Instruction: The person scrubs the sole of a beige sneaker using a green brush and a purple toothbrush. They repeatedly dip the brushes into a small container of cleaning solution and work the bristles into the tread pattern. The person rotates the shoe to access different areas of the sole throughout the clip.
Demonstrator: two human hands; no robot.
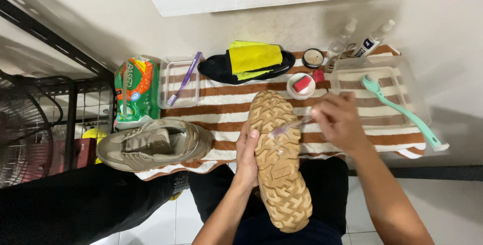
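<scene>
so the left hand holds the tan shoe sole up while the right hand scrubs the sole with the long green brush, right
Not quite. In the head view the right hand works the sole with a small clear-handled brush, not the long green brush, which lies untouched in the clear tray. The left hand does hold the tan shoe sole up.

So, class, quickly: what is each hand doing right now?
Left hand: closed on the upturned tan shoe.
Right hand: closed on a small brush at the sole.
</scene>
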